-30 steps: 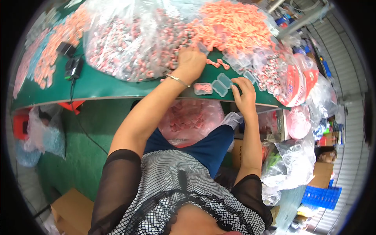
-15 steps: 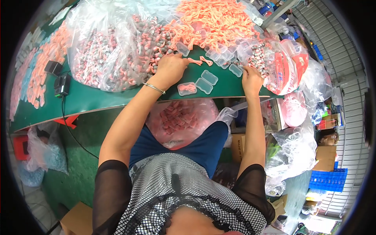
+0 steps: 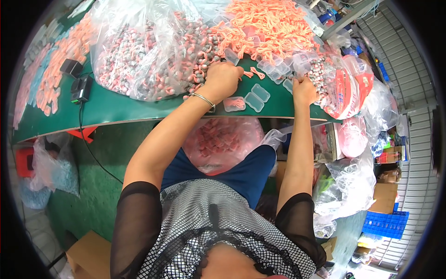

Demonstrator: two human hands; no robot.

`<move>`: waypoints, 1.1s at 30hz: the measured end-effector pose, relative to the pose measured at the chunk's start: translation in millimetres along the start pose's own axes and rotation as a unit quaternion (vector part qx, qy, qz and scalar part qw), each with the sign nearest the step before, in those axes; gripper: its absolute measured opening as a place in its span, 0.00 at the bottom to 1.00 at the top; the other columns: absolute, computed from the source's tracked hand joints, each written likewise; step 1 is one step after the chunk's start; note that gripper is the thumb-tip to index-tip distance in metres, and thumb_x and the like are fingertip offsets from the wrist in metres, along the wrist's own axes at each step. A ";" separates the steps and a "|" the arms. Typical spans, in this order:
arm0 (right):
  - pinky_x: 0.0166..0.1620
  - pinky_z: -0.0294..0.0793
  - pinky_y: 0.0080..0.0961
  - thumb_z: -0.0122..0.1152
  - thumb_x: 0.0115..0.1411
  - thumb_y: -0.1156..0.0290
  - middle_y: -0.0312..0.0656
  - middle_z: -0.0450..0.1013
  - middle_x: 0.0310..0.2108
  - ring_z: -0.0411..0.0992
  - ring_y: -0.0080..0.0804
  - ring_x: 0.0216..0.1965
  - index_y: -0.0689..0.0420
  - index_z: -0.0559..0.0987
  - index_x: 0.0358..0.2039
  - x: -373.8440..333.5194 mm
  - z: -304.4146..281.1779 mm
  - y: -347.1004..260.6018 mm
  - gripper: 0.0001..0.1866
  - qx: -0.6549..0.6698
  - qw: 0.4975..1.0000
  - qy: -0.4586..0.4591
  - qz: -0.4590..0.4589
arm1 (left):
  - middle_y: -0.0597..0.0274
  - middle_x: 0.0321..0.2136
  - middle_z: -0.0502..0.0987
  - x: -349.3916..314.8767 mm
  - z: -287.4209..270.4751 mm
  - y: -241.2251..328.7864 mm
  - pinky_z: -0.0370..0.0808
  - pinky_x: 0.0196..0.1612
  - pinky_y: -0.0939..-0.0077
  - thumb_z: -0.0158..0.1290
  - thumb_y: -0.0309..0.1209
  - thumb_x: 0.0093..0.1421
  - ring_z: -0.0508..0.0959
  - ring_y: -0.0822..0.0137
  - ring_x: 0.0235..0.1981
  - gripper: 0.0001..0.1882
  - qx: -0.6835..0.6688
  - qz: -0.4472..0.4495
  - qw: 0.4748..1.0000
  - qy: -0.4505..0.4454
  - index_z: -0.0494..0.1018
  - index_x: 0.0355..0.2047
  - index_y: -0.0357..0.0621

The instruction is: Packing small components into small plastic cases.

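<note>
My left hand (image 3: pixel 222 83) is over the table at the right edge of a heap of small pink-and-grey pieces (image 3: pixel 200 60). Its fingers are curled, and whatever they hold is hidden. Just right of its fingertips lie small orange cord bundles (image 3: pixel 257 72). My right hand (image 3: pixel 304 91) has thumb and fingers pinched together against a clear plastic box (image 3: pixel 301 65); I cannot make out what is between them. Between the hands, an open clear box (image 3: pixel 255 101) lies with its lid folded out. Beside it sits a clear box with orange cord inside (image 3: pixel 234 104).
A big pile of orange cords (image 3: pixel 269 28) covers the back of the green table (image 3: pixel 139 109). Clear boxes (image 3: pixel 276 67) are heaped before it. A red-and-white bag (image 3: pixel 348 88) stands at right. Black adapters (image 3: pixel 81 88) trail a cable at left. A bag of pink pieces (image 3: pixel 220 142) is below the edge.
The whole view has shifted slightly. My left hand has moved right, over the cord bundles, and its fingers are more curled. My right hand has moved slightly and now covers part of a small box.
</note>
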State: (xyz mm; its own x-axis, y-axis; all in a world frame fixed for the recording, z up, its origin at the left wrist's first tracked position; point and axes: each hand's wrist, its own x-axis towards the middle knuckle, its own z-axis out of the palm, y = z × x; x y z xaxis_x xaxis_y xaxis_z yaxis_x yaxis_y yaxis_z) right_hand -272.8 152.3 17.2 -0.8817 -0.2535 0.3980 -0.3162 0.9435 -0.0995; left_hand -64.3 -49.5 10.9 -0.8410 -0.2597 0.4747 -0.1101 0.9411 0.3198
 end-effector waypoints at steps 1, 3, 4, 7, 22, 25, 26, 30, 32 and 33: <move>0.46 0.66 0.47 0.64 0.51 0.53 0.39 0.81 0.29 0.78 0.42 0.35 0.49 0.83 0.30 0.0 0.6 -1.2 0.13 0.036 0.999 0.006 0.015 | 0.54 0.25 0.79 0.8 -1.2 1.0 0.74 0.37 0.56 0.54 0.29 0.51 0.80 0.54 0.31 0.06 -0.041 0.004 0.999 -0.001 0.81 0.28 0.49; 0.45 0.67 0.48 0.64 0.50 0.56 0.39 0.81 0.29 0.79 0.41 0.34 0.51 0.83 0.29 0.0 0.8 -1.8 0.12 0.072 0.997 0.012 0.029 | 0.55 0.24 0.79 1.3 -3.4 3.1 0.75 0.35 0.58 0.57 0.31 0.51 0.80 0.54 0.30 0.04 -0.132 0.006 0.991 0.002 0.80 0.27 0.47; 0.43 0.69 0.44 0.64 0.50 0.58 0.37 0.81 0.30 0.79 0.39 0.34 0.51 0.83 0.30 -1.3 0.7 0.1 0.12 0.130 0.990 0.015 0.051 | 0.55 0.24 0.79 2.4 -7.1 5.2 0.75 0.35 0.58 0.57 0.31 0.51 0.80 0.54 0.30 0.04 -0.131 0.004 0.991 0.002 0.80 0.27 0.47; 0.39 0.73 0.37 0.63 0.49 0.62 0.36 0.81 0.30 0.79 0.36 0.33 0.52 0.83 0.31 -8.3 1.6 13.4 0.11 0.234 0.969 0.046 0.065 | 0.58 0.24 0.80 6.9 -11.1 13.1 0.75 0.33 0.60 0.58 0.32 0.51 0.81 0.56 0.29 0.04 -0.250 0.022 0.963 -0.097 0.79 0.26 0.47; 0.31 0.67 0.30 0.66 0.48 0.74 0.34 0.74 0.24 0.69 0.30 0.22 0.53 0.80 0.29 -139.9 -39.5 -47.0 0.06 0.317 0.932 0.004 -0.173 | 0.54 0.33 0.76 5.1 -2.6 19.9 0.74 0.45 0.61 0.63 0.36 0.46 0.77 0.54 0.42 0.14 -0.212 0.059 0.943 -0.251 0.79 0.32 0.44; 0.33 0.66 0.33 0.65 0.49 0.73 0.34 0.74 0.25 0.71 0.33 0.25 0.52 0.79 0.28 -138.7 -36.5 -48.3 0.05 0.272 0.933 0.047 -0.232 | 0.55 0.33 0.76 4.3 -10.7 27.3 0.74 0.43 0.61 0.63 0.35 0.45 0.78 0.54 0.40 0.14 -0.186 0.064 0.948 -0.249 0.79 0.32 0.44; 0.33 0.66 0.33 0.65 0.49 0.73 0.34 0.74 0.25 0.71 0.33 0.25 0.52 0.79 0.28 -139.0 -37.9 -49.2 0.05 0.271 0.933 0.046 -0.233 | 0.55 0.33 0.77 4.6 -12.0 30.1 0.74 0.42 0.61 0.63 0.35 0.45 0.78 0.54 0.39 0.14 -0.162 0.060 0.953 -0.249 0.78 0.32 0.44; 0.36 0.65 0.34 0.65 0.48 0.73 0.34 0.74 0.26 0.72 0.35 0.29 0.52 0.79 0.26 -136.0 -48.8 -53.6 0.04 0.330 0.924 -0.050 -0.184 | 0.56 0.33 0.77 4.5 -6.1 33.1 0.74 0.41 0.61 0.62 0.34 0.44 0.79 0.55 0.39 0.14 -0.147 0.049 0.959 -0.236 0.78 0.32 0.44; 0.38 0.64 0.34 0.64 0.48 0.72 0.34 0.74 0.26 0.72 0.36 0.30 0.52 0.79 0.26 -134.0 -48.8 -53.6 0.04 0.323 0.926 -0.073 -0.180 | 0.56 0.33 0.77 4.5 -7.5 35.4 0.74 0.42 0.60 0.62 0.34 0.45 0.78 0.54 0.40 0.12 -0.130 0.039 0.960 -0.244 0.78 0.31 0.45; 0.39 0.64 0.35 0.64 0.48 0.71 0.34 0.74 0.25 0.73 0.36 0.31 0.52 0.79 0.26 -132.7 -47.0 -53.5 0.03 0.290 0.935 -0.056 -0.197 | 0.56 0.33 0.77 3.7 -7.3 36.2 0.74 0.42 0.60 0.62 0.34 0.45 0.78 0.54 0.40 0.12 -0.131 0.039 0.960 -0.244 0.78 0.31 0.45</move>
State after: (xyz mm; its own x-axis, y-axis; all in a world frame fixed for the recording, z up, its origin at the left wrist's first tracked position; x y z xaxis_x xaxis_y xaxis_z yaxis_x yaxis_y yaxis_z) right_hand -122.5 145.5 12.6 -0.6781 -0.6076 0.4136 -0.7318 0.5059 -0.4567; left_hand -67.5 -18.0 30.3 -0.9963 0.0023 0.0854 0.0468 0.8506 0.5238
